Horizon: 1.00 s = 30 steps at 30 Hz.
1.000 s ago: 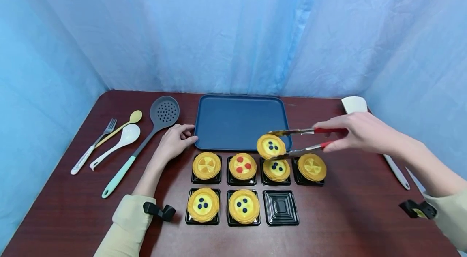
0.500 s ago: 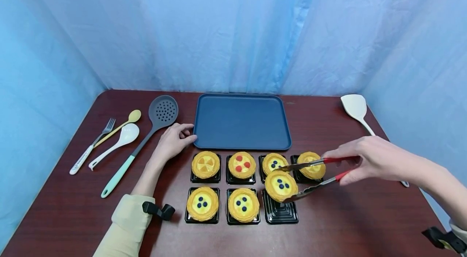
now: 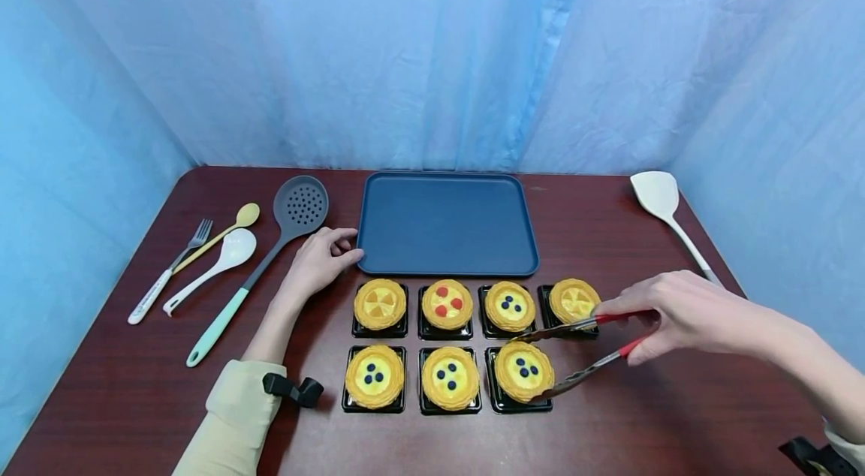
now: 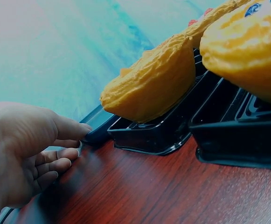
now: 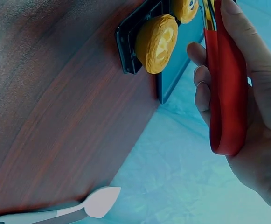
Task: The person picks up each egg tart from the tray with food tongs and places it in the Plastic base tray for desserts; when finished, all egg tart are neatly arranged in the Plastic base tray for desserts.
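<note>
My right hand (image 3: 682, 311) grips red-handled metal tongs (image 3: 583, 347) at the front right of the table. The tong tips straddle a yellow tart with blue dots (image 3: 523, 371), which sits in the front right black holder (image 3: 520, 405). In the right wrist view the red tong handle (image 5: 226, 93) lies in my right hand (image 5: 261, 102). My left hand (image 3: 317, 262) rests on the table, loosely curled, with its fingertips at the near left corner of the blue tray (image 3: 446, 224). The left wrist view shows my left hand (image 4: 28, 149) beside that tray corner (image 4: 98, 123).
Two rows of tarts in black holders (image 3: 380, 326) lie before the tray. A fork (image 3: 172, 269), two spoons (image 3: 230, 254) and a slotted spoon (image 3: 297, 209) lie at the left. A white spatula (image 3: 665, 209) lies at the far right. Blue curtains close in the table.
My right hand brought the tongs and the blue-dotted tart from above the tray's front edge toward me and down into the front right holder. The left hand stayed put.
</note>
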Motion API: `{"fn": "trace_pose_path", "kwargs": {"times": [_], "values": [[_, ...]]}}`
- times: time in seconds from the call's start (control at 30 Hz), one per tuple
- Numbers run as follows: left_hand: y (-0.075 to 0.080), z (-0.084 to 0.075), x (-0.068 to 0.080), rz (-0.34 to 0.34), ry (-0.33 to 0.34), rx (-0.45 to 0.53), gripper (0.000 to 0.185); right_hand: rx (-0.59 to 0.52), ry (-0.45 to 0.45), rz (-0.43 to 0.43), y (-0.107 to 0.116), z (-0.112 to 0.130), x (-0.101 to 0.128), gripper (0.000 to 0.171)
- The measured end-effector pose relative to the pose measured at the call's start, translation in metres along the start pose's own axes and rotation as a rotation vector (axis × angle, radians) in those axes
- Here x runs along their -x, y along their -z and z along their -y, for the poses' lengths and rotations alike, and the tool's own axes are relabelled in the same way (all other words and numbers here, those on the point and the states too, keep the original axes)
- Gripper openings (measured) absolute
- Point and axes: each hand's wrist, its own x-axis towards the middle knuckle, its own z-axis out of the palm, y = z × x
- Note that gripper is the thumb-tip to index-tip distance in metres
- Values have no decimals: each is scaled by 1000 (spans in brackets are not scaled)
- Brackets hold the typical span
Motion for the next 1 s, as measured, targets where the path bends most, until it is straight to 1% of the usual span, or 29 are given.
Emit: {"fn": "trace_pose_path", "kwargs": {"times": [0.33,0.63,1.0], "values": [[0,-1,0,1,3,9,50,32,-22,14,-2,0,-1,55],[0,-1,0,2,10,5,50,35,-2,4,-4,1,-5,54],[0,-1,1,-3,3,0,50,66,-17,1,1,5,-4,55]]}}
